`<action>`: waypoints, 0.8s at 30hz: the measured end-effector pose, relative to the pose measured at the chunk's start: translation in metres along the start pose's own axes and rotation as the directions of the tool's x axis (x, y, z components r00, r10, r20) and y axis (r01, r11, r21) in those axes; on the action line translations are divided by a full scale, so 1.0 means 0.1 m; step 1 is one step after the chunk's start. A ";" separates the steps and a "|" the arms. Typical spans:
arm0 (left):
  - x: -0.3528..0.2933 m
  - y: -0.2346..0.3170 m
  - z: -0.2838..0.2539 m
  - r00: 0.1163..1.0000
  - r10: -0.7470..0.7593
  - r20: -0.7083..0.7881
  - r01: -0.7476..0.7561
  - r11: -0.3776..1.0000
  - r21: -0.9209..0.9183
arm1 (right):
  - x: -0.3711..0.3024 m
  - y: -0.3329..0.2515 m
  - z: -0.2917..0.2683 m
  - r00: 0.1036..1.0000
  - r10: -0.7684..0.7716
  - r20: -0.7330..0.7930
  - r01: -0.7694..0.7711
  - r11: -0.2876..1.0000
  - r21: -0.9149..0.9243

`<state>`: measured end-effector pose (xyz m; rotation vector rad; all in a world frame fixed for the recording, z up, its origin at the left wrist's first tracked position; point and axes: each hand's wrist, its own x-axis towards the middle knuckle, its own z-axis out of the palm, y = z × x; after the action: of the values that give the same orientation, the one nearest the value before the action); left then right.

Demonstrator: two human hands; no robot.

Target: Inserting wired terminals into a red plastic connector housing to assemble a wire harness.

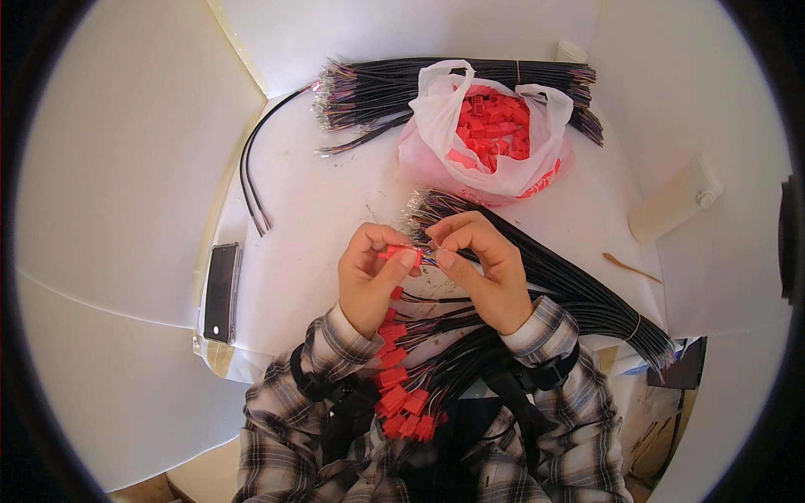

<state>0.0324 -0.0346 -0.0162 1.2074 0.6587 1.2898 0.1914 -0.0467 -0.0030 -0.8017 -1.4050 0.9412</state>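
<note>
My left hand [366, 283] pinches a small red plastic connector housing [392, 251] between thumb and fingers, above the middle of the table. Thin coloured wires [428, 255] run from the housing's right side to my right hand [493, 281], whose thumb and forefinger are closed on them. The wire tips inside the housing are hidden. Below my hands, towards my lap, lie several black cables [457, 360] with red connectors [392, 377] on their ends. Just beyond my right hand rests a tied bundle of black cables [570, 272] with bare terminal ends.
A white plastic bag [432, 159] full of red connectors [495, 126] stands at the back. Behind it lies another black cable bundle [377, 88]. A loose cable [245, 172] and a phone [221, 292] are on the left. A pale bottle [675, 199] and a wooden stick [629, 267] are on the right.
</note>
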 end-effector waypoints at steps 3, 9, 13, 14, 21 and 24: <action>0.01 -0.02 0.01 1.000 -0.007 -0.003 0.007 1.000 -0.003 | 0.00 -0.01 -0.03 0.998 -0.002 0.058 0.004 1.000 -0.020; 0.02 -0.04 0.00 1.000 -0.011 0.003 0.011 1.000 -0.007 | 0.02 -0.02 -0.07 0.990 -0.048 0.129 0.055 0.997 -0.052; 0.01 -0.02 0.00 1.000 -0.002 0.008 0.002 1.000 -0.009 | 0.02 -0.03 -0.06 0.985 -0.076 0.155 0.093 0.991 -0.100; 0.01 -0.03 0.00 1.000 0.004 0.008 -0.004 1.000 -0.023 | 0.02 -0.04 -0.06 0.985 -0.076 0.155 0.092 0.991 -0.100; 0.01 -0.02 0.01 1.000 -0.001 0.016 0.002 0.998 -0.057 | 0.02 -0.06 -0.07 0.984 -0.057 0.170 0.081 0.987 -0.141; 0.00 -0.01 0.00 0.999 -0.011 0.033 0.013 0.997 -0.075 | 0.02 -0.06 -0.06 0.983 -0.055 0.175 0.079 0.987 -0.139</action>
<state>0.0328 -0.0345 -0.0173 1.1586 0.5880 1.2718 0.1979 -0.0470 0.0032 -0.7902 -1.6552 0.8795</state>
